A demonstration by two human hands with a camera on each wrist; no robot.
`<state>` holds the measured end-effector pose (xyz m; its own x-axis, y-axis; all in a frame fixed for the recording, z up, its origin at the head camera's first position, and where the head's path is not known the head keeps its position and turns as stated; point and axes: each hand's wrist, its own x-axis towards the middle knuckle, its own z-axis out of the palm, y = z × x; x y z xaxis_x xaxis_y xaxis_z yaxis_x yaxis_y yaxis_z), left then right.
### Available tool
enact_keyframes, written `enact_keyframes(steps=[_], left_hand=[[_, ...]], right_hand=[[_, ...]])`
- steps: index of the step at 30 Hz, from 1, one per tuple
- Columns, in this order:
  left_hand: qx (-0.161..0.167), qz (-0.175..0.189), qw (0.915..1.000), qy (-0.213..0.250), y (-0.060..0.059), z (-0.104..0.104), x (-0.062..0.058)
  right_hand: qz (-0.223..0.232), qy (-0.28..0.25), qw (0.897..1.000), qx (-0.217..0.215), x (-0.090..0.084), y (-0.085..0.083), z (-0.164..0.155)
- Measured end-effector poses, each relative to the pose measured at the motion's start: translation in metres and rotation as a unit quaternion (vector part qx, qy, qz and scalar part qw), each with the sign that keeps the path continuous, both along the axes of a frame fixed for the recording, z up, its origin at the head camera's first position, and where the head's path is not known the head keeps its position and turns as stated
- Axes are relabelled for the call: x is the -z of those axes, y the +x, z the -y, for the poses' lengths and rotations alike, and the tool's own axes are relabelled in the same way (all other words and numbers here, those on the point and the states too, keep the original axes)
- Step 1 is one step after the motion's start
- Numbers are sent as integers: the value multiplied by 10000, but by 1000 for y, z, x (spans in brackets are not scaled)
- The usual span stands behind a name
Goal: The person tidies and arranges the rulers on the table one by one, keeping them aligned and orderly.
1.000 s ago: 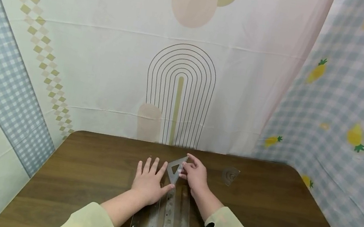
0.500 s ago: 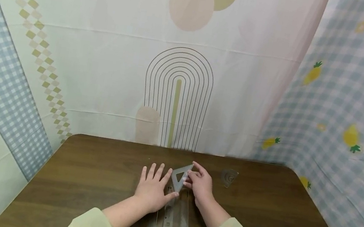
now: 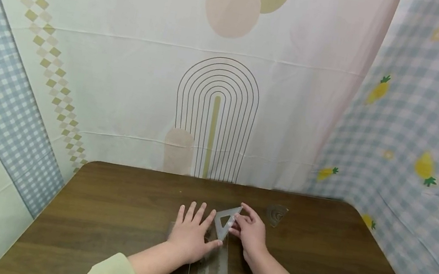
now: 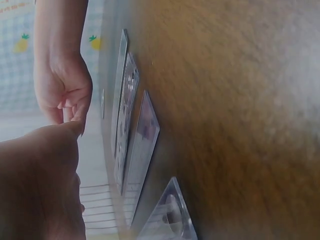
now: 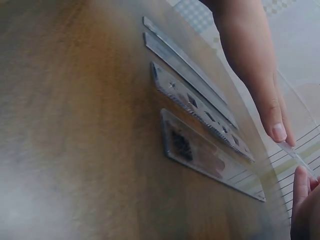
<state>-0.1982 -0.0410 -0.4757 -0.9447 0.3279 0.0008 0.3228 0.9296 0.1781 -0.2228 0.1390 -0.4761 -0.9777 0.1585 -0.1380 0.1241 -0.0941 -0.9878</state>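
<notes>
A clear set square [image 3: 225,232] with a triangular cut-out is held just above the far ends of the rulers in the head view. My right hand [image 3: 252,237] pinches its right edge between thumb and fingers. With fingers spread and straight, my left hand [image 3: 188,238] lies to its left, the thumb at the lower corner. Beneath the hands, several clear rulers lie side by side, among them the rightmost ruler [image 3: 224,267] and one with cut-out shapes [image 5: 200,112]. The left hand and forearm hide parts of the left rulers.
A small clear protractor [image 3: 276,215] lies at the back right of the brown wooden table [image 3: 118,207]. Patterned cloth [image 3: 137,85] hangs behind the table and along both sides.
Both hands and the set square have shifted together to the right and slightly toward the person. The rulers and protractor have stayed in place.
</notes>
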Motion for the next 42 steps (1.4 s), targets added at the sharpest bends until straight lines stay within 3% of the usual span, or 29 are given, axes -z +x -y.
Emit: enact_keyframes(steps=[14,24,35,42], left_hand=[[241,144,9994,-188,14,-16,-2],[432,50,9984,-349,22,-28,10],[608,446,9950,-659,33,-40,-2],[707,399,9924,-922,35,-47,9]], right_hand=[[76,14,9999,134,1,24,-16],[238,32,9996,113,5,40,-28],[288,229,9993,108,9,54,-41],[417,367,9983,150,12,61,-47]])
